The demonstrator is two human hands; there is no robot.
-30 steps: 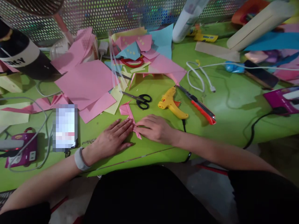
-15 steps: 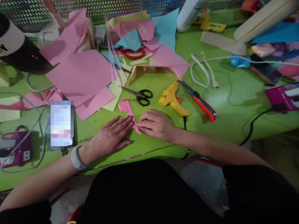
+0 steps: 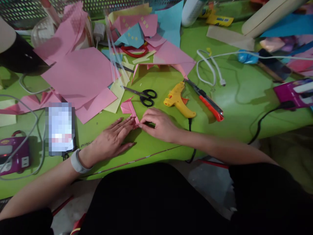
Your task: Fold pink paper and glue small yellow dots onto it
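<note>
A folded pink paper strip [image 3: 132,109] lies on the green table in front of me, its upper end bent out to the left. My left hand [image 3: 113,136] rests flat on it, fingers stretched out, the fingertips covering part of its lower half. At the strip's lower right edge, my right hand [image 3: 157,125] pinches the paper between thumb and forefinger. The strip's lower end is mostly hidden by my fingers. Just above the hands lie black-handled scissors [image 3: 146,97]. To their right is a yellow glue gun [image 3: 179,99].
A red utility knife [image 3: 210,106] lies right of the glue gun. A phone [image 3: 60,129] and a purple power socket [image 3: 17,155] are on the left. Large pink sheets [image 3: 80,76] spread behind. A white cable [image 3: 216,70] loops at the back right.
The strip's lower tail, which stuck out below my fingers, is now folded up or covered. My right hand has shifted slightly up and left at the paper; my left hand stays flat on it.
</note>
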